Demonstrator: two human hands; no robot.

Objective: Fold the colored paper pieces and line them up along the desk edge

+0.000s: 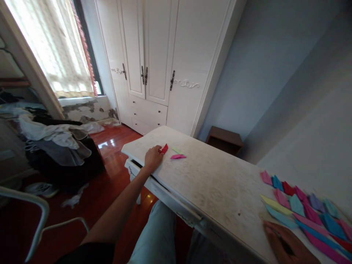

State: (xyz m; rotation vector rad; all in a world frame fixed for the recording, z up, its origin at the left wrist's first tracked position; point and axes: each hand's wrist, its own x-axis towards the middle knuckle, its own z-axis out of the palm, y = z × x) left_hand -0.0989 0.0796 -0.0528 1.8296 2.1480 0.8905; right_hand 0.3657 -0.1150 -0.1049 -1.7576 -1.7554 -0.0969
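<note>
Toward the far left end of the table, my left hand (154,157) pinches a small red folded paper piece (164,148) between thumb and fingers, just at the tabletop. Right beside it lie a magenta folded paper piece (178,156) and a pale green one (177,150). My right hand (288,242) rests at the near right of the table with its fingers curled; whatever may be inside them is hidden. Close to its knuckles are a light blue folded paper strip (280,216) and a yellow one (276,204).
Rows of several coloured folded papers (297,205) cover the right end of the white table (209,176), against the wall. A table drawer (170,198) stands slightly out. Beyond are a white wardrobe (156,55), a brown box-like stand (224,137) and a cloth-covered black heap (63,154).
</note>
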